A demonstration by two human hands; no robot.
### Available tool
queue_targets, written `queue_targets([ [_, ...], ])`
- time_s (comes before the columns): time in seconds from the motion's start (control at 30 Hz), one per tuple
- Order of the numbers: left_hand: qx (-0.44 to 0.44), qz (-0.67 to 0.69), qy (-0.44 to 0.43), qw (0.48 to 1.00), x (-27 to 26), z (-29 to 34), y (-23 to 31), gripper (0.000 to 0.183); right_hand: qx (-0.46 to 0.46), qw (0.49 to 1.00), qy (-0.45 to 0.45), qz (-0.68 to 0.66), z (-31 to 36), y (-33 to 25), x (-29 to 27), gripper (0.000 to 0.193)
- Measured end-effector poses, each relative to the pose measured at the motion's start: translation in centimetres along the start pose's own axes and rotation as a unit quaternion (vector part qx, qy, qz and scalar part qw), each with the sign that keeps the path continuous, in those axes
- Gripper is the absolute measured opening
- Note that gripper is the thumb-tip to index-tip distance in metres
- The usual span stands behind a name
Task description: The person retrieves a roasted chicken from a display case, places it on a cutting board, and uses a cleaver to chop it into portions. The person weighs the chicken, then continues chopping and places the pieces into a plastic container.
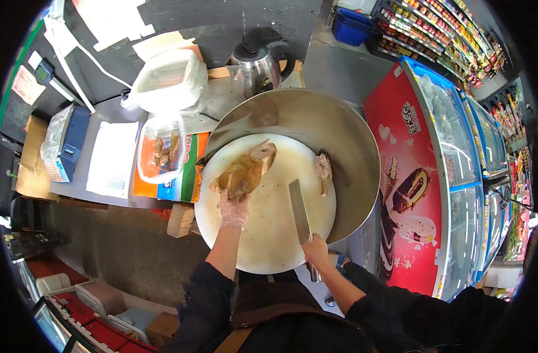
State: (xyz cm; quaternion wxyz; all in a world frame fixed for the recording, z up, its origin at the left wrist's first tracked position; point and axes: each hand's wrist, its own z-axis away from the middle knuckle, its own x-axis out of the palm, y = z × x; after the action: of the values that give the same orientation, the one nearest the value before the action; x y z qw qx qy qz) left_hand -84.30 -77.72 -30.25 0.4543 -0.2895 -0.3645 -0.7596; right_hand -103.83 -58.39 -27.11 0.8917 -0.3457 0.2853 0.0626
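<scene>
My left hand (233, 210), in a clear plastic glove, is closed on the near end of a browned cooked bird (246, 167). The bird is held over the left half of a round white chopping board (260, 241); whether it rests on the board I cannot tell. My bare right hand (317, 252) wraps round the handle of a cleaver (299, 210). Its blade points away from me above the board's right part, apart from the bird. A smaller meat piece (324, 170) lies by the board's right edge. A clear plastic tub (145, 160) with brown meat pieces (165, 152) stands left of the board.
A tall curved metal wall (357, 159) rises round the board's far and right sides. Behind it stands a steel kettle (254, 70). Plastic-wrapped containers (169, 82), paper (113, 159) and a blue box (73, 144) occupy the left counter. A red freezer (407, 176) is at right.
</scene>
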Motion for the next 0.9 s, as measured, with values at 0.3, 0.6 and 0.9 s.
queue_targets([
  [0.3,0.176,-0.774,-0.235,0.561,4.4,0.0,-13.8,0.02,0.0,0.98,0.093,-0.174,6.4,2.5,-2.2,0.011],
  [0.6,0.169,-0.868,-0.195,0.423,7.5,-3.3,-20.0,0.02,-0.076,0.965,0.188,-0.169,7.1,2.1,-6.3,0.016],
  [0.9,-0.294,-0.562,-0.104,0.766,1.3,0.8,-7.6,0.021,-0.263,0.939,0.216,0.043,0.7,-4.0,-7.1,0.019],
])
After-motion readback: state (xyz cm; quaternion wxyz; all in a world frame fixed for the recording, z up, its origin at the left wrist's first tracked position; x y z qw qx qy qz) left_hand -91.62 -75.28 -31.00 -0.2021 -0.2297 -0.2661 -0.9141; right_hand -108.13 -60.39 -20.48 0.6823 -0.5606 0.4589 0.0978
